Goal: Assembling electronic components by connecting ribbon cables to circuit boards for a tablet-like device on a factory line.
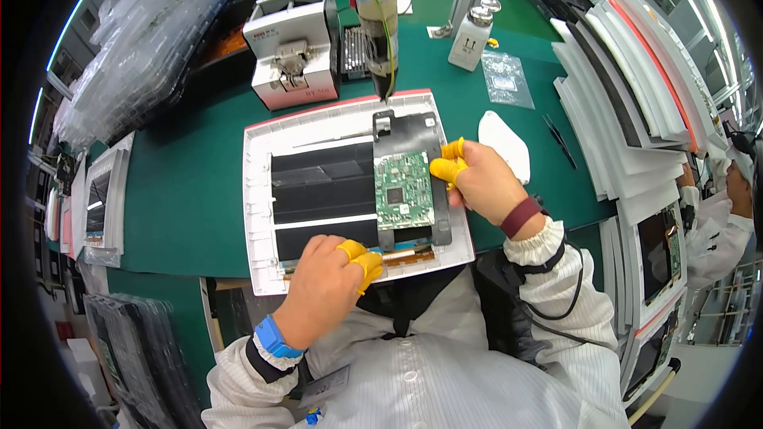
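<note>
A white plastic housing with a red far edge (pixel 258 159) lies on the bench before me, holding a black panel (pixel 322 191). Over its right part sits a black bracket (pixel 401 135) carrying a green circuit board (pixel 404 175). My right hand (pixel 486 184), in yellow finger cots, has its thumb and fingers closed on the bracket's right edge. At the housing's near edge, my left hand (pixel 324 282) has its cot-covered fingers curled together beside an orange flexible strip (pixel 409 260). Whatever those fingertips grip is hidden.
An electric screwdriver (pixel 380 40) hangs above the housing. Behind stand a white screw feeder (pixel 294 52) and a white pump bottle (pixel 471 38). Tweezers (pixel 560 141) and a white oval piece (pixel 505 145) lie right. Stacked foam sheets (pixel 612 95) and clear trays (pixel 143 48) flank the bench.
</note>
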Demonstrator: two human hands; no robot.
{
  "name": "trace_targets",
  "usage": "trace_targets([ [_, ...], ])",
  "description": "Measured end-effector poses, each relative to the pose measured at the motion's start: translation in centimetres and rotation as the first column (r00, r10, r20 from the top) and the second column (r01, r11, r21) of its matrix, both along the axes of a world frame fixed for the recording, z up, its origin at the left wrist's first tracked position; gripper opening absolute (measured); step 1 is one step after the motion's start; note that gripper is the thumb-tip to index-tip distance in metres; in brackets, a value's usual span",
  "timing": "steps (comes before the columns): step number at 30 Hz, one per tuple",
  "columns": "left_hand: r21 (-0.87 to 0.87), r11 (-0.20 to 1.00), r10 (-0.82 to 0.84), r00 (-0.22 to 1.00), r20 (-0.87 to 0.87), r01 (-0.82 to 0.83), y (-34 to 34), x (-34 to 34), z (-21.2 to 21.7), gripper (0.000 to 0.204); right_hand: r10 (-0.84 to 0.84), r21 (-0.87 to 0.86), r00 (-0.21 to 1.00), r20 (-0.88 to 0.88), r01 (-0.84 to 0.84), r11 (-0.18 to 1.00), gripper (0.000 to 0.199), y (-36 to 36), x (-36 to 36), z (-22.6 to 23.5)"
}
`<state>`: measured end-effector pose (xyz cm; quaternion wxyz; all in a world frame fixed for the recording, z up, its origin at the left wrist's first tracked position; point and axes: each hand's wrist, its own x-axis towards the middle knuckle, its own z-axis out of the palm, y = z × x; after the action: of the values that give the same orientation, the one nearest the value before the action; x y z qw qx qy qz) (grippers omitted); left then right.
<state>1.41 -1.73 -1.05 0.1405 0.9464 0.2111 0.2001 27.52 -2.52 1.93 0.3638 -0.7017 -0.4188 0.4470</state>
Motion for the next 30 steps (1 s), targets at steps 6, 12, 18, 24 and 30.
trace_targets([
  [6, 0.004, 1.000, 0.010, 1.000, -0.001, -0.010, 0.0, 0.0, 0.0, 0.020, -0.005, -0.035, 0.997, -0.078, 0.002, 0.999, 0.027, 0.2, -0.6, -0.4],
  [12, -0.018, 0.999, 0.026, 1.000, -0.004, -0.026, 0.1, 0.3, -0.1, 0.021, 0.007, -0.064, 1.000, -0.030, -0.009, 0.998, 0.027, 0.1, -0.8, 0.2],
  [18, -0.023, 0.999, 0.029, 0.999, -0.029, -0.030, 0.1, 0.4, 0.0, 0.020, 0.043, -0.074, 0.999, 0.030, -0.041, 0.996, 0.026, -0.2, -0.5, -0.3],
  [24, -0.046, 0.998, 0.035, 0.999, -0.019, -0.036, 0.0, 0.5, 0.3, 0.017, 0.035, -0.073, 0.999, 0.002, -0.035, 0.997, 0.026, -0.1, -0.3, -0.4],
  [30, -0.176, 0.974, 0.127, 0.987, -0.102, -0.144, -0.2, 1.1, 0.5, 0.022, 0.074, -0.113, 0.997, 0.034, -0.070, 0.991, 0.028, 0.2, 0.1, 0.2],
])
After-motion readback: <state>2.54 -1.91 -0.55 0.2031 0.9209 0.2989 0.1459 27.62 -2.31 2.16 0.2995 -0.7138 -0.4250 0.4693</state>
